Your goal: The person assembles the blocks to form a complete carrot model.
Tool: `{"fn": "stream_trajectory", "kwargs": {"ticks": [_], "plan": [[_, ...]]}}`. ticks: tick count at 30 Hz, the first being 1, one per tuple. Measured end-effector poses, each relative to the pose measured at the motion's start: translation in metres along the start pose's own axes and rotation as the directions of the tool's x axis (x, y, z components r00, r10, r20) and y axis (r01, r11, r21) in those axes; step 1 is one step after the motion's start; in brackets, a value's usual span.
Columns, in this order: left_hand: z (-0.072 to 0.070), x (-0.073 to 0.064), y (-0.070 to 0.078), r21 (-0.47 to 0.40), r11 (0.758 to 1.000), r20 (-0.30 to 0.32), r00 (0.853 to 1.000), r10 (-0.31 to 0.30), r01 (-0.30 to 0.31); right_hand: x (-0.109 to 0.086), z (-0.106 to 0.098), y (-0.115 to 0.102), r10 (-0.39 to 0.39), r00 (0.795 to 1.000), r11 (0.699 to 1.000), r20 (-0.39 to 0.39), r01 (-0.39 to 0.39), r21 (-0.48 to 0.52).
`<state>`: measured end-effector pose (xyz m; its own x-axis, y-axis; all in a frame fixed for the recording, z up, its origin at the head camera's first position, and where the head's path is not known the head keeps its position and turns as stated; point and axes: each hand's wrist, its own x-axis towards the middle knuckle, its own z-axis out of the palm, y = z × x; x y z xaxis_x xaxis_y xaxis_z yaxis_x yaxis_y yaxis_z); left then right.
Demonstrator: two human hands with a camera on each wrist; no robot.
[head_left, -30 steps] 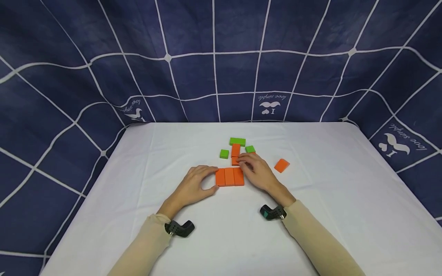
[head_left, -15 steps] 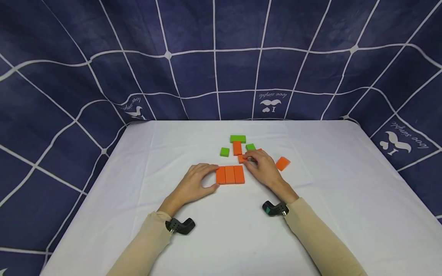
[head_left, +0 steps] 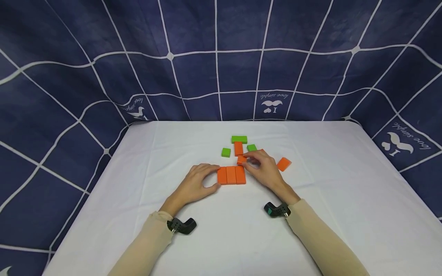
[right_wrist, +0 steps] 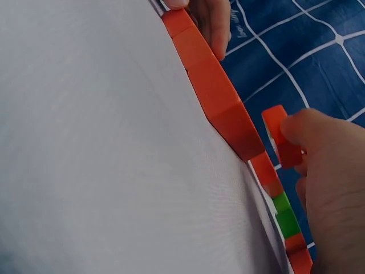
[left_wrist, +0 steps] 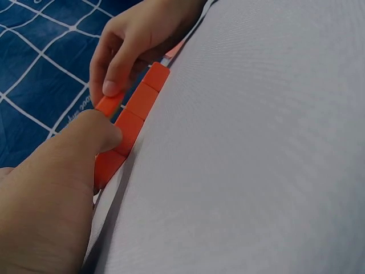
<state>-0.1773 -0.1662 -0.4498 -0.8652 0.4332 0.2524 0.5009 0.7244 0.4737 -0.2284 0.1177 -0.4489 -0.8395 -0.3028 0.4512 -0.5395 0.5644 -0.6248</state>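
Three orange blocks stand side by side in a row (head_left: 231,175) on the white table. My left hand (head_left: 195,184) is at the row's left end, its thumb near the front edge and its index finger at the back edge of the leftmost orange block (head_left: 222,176). Behind the row's right end, my right hand (head_left: 265,168) pinches a small orange block (head_left: 241,160) between thumb and fingers. In the right wrist view that held block (right_wrist: 283,137) is raised and tilted above the row. Just beyond it lies another orange block (head_left: 238,148), lengthwise.
A long green block (head_left: 239,139) lies at the back, touching the orange one before it. Small green blocks lie to the left (head_left: 226,152) and right (head_left: 251,147). A loose orange block (head_left: 284,164) is farther right, and another (head_left: 263,151) is partly hidden behind the right hand.
The right hand has drawn its small orange block slightly right and turned it, from lying in line with the lengthwise orange block. The left hand has kept its place at the row.
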Motion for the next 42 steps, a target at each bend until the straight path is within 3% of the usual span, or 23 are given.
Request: {"fn": "stream_trajectory", "kwargs": {"ticks": [11, 22, 29, 36, 42], "plan": [[-0.001, 0.001, 0.001, 0.002, 1.000, 0.007, 1.000, -0.015, 0.015, -0.010, 0.003, -0.010, -0.166, 0.985, 0.981, 0.054, 0.160, 0.110], [-0.003, 0.002, 0.002, 0.006, 1.000, -0.012, 1.000, 0.010, -0.009, -0.025, 0.008, -0.026, -0.289, 0.947, 0.948, 0.143, 0.262, 0.181], [-0.001, 0.001, 0.001, 0.005, 1.000, 0.008, 1.000, -0.012, 0.012, -0.033, 0.010, -0.031, -0.369, 0.905, 0.927, 0.211, 0.345, 0.146], [0.000, 0.001, 0.001, 0.006, 1.000, 0.002, 1.000, -0.013, 0.013, -0.032, 0.011, -0.030, -0.376, 0.896, 0.927, 0.236, 0.362, 0.102], [-0.001, 0.002, 0.000, 0.008, 1.000, -0.004, 1.000, -0.003, 0.003, -0.029, 0.011, -0.029, -0.424, 0.878, 0.905, 0.222, 0.413, 0.097]]}}
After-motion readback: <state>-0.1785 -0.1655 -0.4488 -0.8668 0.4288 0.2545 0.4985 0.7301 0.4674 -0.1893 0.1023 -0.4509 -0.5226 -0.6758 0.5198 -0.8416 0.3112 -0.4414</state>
